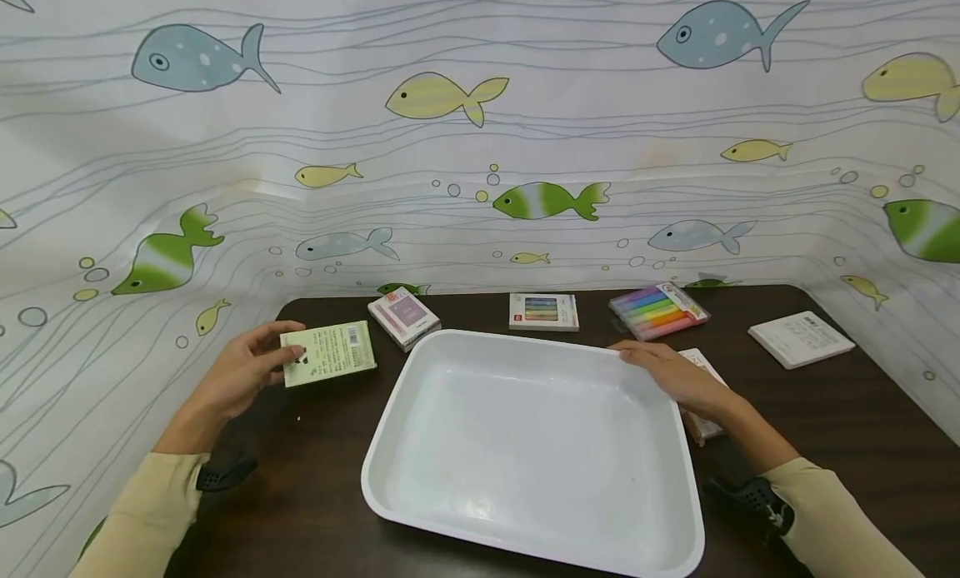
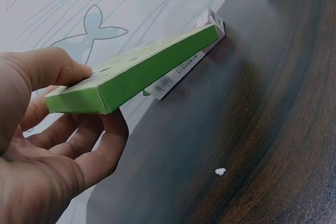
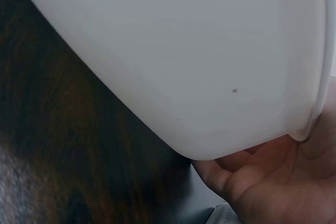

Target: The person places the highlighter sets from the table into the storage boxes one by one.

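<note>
In the head view my left hand (image 1: 243,366) pinches a flat light-green box (image 1: 330,353) by its left end, above the table's left side. The left wrist view shows the thumb on the box's top face and fingers curled beneath; its green side edge (image 2: 157,66) faces the camera. A big white tray (image 1: 525,528) stands in the middle. My right hand (image 1: 675,378) grips the tray at its far right corner. In the right wrist view the palm lies against the rim and the fingers go round the corner, partly hidden by the tray's outer wall (image 3: 184,77).
Behind the tray lie a pink-and-white box (image 1: 405,317), a box with a coloured-stick picture (image 1: 543,311) and a pack of rainbow-coloured pens (image 1: 660,311). A white box (image 1: 801,339) lies far right. Another box (image 1: 702,363) is partly hidden by my right arm. Fish-patterned cloth (image 1: 450,253) borders the table.
</note>
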Available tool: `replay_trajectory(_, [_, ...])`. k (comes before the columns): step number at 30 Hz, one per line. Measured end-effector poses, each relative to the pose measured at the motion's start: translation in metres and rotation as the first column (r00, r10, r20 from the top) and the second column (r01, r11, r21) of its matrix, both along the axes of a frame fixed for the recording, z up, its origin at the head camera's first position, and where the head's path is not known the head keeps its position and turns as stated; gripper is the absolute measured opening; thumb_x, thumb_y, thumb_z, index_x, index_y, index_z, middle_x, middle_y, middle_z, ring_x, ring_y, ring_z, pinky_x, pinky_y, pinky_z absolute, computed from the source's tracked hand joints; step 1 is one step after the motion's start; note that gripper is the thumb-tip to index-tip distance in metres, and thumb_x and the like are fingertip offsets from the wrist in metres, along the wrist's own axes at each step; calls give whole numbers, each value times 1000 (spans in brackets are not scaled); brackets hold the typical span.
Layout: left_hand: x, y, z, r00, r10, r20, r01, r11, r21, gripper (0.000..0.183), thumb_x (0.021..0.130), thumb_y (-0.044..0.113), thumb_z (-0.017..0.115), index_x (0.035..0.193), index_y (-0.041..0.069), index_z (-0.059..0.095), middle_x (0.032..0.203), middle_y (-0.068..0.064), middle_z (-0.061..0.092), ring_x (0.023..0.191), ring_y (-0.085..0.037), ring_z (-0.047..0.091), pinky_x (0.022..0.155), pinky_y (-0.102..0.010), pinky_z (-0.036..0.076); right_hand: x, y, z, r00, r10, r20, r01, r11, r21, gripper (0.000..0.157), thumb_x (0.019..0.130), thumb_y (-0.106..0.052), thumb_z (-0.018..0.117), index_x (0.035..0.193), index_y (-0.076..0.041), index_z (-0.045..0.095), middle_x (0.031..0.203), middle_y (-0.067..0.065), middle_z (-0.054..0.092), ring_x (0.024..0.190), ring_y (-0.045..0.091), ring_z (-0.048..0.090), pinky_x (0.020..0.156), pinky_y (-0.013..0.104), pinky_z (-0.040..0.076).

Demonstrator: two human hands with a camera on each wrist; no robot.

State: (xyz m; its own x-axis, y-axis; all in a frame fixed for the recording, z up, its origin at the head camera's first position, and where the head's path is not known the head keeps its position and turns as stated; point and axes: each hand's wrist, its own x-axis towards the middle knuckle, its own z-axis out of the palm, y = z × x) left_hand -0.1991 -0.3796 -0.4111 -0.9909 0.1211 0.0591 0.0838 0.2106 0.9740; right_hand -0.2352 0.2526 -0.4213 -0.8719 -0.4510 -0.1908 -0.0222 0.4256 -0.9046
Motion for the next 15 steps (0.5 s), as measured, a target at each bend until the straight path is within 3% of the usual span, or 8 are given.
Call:
replay_trajectory(10, [0,7,6,1000,-27,8,25,990,137,43,102,5,64,140,-5,47,117,-15,52,94,-20,67,70,-37,60,0,1,1,1000,-4,-6,4,1000,10,55,110,-42,44,149,-4,48,140,22,51,109,35,62,83,45,59])
replay_trajectory(15, [3,16,14,998,-58,-13,59,979,196,36,102,1,61,137,2,52,115,-15,52,93,-20,67,69,-37,60,1,0,2,1000,-6,7,6,1000,-3,56,110,-42,44,150,-4,46,140,23,52,109,35,63,82,46,59])
